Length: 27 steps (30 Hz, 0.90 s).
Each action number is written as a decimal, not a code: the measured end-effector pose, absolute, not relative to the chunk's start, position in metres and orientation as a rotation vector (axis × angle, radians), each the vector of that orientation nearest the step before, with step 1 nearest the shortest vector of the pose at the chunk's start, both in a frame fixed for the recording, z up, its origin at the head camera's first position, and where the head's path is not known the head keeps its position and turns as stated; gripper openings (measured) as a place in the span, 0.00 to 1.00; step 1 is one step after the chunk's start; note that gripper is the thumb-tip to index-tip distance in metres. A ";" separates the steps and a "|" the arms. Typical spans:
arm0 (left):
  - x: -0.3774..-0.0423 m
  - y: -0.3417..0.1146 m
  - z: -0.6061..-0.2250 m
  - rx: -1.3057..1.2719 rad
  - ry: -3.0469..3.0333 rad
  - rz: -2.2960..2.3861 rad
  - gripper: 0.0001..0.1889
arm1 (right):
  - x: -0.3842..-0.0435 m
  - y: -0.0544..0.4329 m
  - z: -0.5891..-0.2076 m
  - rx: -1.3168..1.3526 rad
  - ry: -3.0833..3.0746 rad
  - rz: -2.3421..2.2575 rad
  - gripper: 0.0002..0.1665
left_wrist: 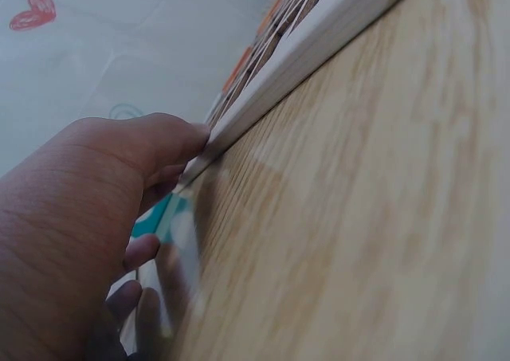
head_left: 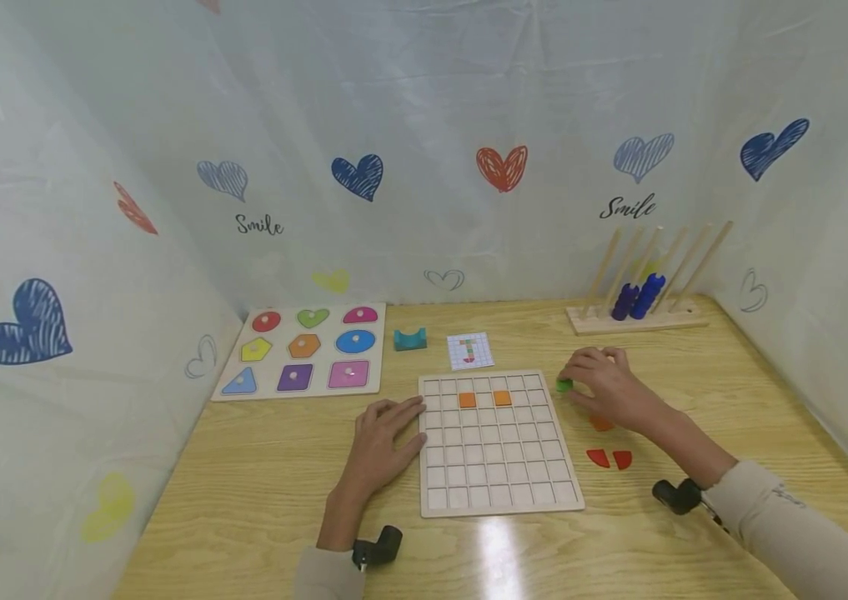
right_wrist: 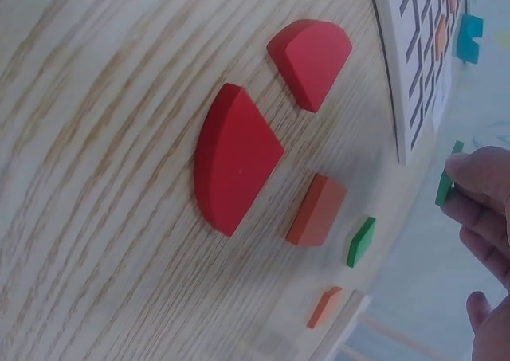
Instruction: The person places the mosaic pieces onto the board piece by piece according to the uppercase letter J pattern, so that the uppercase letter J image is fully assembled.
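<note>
My left hand rests at the left edge of a white gridded board, fingertips touching its rim. Two orange square tiles sit in the board's upper rows, one cell apart. Just off the board's right side, my right hand pinches a green tile between thumb and fingers, raised above the table in the right wrist view. Below that hand lie two red quarter-circle pieces, an orange tile, another green tile and a second orange tile.
Behind the board lies a pattern card with a coloured J-like figure. Left of it stands a teal holder, then a knobbed shape puzzle. A wooden peg stand with blue and purple beads is at the back right, near the curtain.
</note>
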<state>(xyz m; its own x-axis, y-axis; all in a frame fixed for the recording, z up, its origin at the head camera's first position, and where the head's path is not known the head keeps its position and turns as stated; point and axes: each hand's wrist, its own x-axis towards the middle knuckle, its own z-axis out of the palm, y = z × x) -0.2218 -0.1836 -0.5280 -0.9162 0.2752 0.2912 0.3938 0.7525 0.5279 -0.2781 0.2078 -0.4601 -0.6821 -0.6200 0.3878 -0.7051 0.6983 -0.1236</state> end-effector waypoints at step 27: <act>-0.222 -0.184 -0.527 -0.529 -2.771 -0.874 0.25 | -0.282 0.180 -0.458 1.104 -2.595 0.392 0.15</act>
<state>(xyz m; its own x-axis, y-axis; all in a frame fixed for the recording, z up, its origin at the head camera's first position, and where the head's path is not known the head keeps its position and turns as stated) -0.2220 -0.1838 -0.5273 -0.9187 0.2777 0.2808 0.3885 0.7629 0.5168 -0.2817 0.1799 -0.4577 -0.6627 -0.6515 0.3693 -0.7314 0.6689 -0.1327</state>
